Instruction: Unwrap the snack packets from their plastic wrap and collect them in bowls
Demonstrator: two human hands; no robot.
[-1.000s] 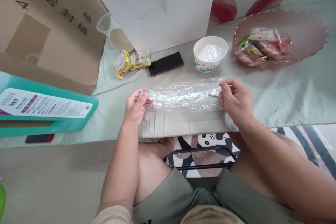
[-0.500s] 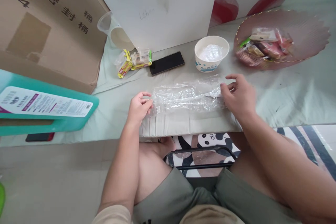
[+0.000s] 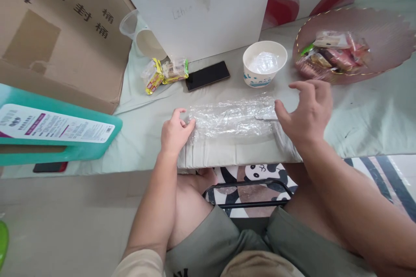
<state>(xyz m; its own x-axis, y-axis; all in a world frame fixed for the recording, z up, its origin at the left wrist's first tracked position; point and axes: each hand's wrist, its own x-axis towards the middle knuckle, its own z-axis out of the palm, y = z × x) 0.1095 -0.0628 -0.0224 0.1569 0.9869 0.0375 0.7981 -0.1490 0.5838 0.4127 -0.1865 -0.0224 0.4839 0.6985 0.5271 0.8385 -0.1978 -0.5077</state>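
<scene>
A crinkled clear plastic bag (image 3: 230, 117) lies flat and stretched out near the table's front edge. At its left end, my left hand (image 3: 173, 134) has its thumb resting on the plastic, with a gap between thumb and forefinger. My right hand (image 3: 308, 114) is open beside the bag's right end, thumb and fingers spread wide and nothing between them. Beyond the bag stands a white paper bowl (image 3: 251, 75) with crumpled clear plastic inside. A black smartphone (image 3: 208, 75) lies to the left of the bowl.
Yellow-wrapped snacks (image 3: 164, 73) lie left of the phone. A pink scalloped dish (image 3: 386, 47) holds several packaged snacks. Cardboard box (image 3: 81, 43), white box (image 3: 208, 13) and teal jug (image 3: 107, 138) border the table. A dark phone (image 3: 48, 167) lies at its front left edge.
My right hand has let go of the bag's right end, moved slightly right and spread its fingers. My left hand has shifted a little to the right, its thumb now over the bag's edge.
</scene>
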